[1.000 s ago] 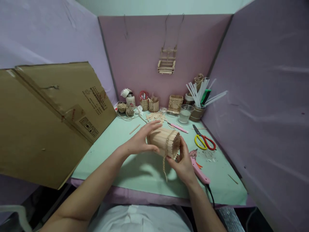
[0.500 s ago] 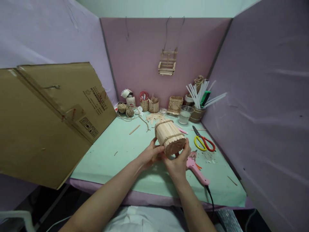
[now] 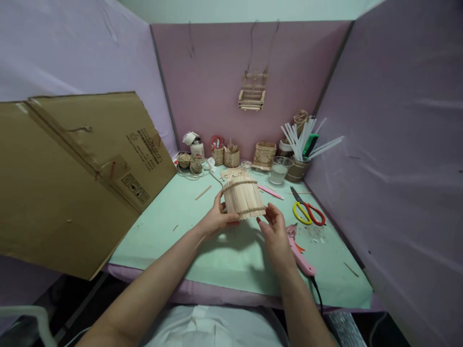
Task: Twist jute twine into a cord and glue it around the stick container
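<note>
Mauve panels wall a mint table (image 3: 188,226), above which my left hand (image 3: 213,220) clasps a popsicle-stick barrel (image 3: 243,196); my right hand (image 3: 275,230), fingers loosely spread, touches its lower rim. Staves look complete and two twine bands (image 3: 240,183) are wound on, though twine trails away uncut. Its long axis stands roughly upright, tilted slightly left.

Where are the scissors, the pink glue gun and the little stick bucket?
Scissors (image 3: 307,212), head view, on the yellow and red handles.
Glue gun (image 3: 302,258), head view, on the pink body beside the right hand.
Stick bucket (image 3: 243,196), head view, on its wooden side between the two twine bands.
</note>
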`<state>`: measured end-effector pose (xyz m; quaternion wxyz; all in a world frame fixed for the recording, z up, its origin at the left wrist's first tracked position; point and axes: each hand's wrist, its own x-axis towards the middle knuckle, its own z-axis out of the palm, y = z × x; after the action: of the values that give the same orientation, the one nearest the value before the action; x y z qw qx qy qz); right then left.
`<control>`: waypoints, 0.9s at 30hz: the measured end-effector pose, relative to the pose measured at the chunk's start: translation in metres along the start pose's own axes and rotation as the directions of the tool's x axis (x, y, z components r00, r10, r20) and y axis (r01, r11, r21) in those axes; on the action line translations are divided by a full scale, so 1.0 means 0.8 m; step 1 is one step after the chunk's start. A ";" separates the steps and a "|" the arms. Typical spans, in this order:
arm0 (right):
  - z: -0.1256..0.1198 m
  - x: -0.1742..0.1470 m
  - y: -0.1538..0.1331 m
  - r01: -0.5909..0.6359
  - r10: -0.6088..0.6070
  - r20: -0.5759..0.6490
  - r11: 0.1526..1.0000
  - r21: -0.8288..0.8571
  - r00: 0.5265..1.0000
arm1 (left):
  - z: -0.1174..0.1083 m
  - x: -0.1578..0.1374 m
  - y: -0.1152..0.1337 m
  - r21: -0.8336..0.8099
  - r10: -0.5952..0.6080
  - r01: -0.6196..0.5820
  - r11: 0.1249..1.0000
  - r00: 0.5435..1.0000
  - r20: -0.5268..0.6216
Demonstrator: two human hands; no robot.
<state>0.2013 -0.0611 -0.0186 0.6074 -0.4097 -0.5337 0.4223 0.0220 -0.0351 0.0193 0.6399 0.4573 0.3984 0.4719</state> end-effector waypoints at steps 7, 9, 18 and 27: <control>-0.002 0.013 0.003 -0.213 0.216 -0.033 0.974 0.082 0.976 | 0.008 -0.006 0.001 0.251 0.061 -0.044 0.967 0.996 -0.060; 0.000 0.012 -0.002 -0.256 0.258 0.003 0.956 0.144 0.966 | 0.010 -0.010 0.004 0.276 0.061 -0.049 0.960 0.998 -0.035; 0.001 0.009 -0.015 -0.300 0.296 0.050 0.933 0.201 0.954 | 0.011 -0.008 0.001 0.199 0.021 -0.008 0.980 0.998 -0.065; -0.002 0.011 -0.001 -0.294 0.298 -0.001 0.943 0.155 0.955 | 0.026 -0.010 -0.008 0.107 0.111 -0.097 0.989 0.985 -0.131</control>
<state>0.2037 -0.0534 -0.0155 0.5732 -0.4424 -0.4248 0.5435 0.0411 -0.0479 0.0190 0.5617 0.4759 0.4400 0.5143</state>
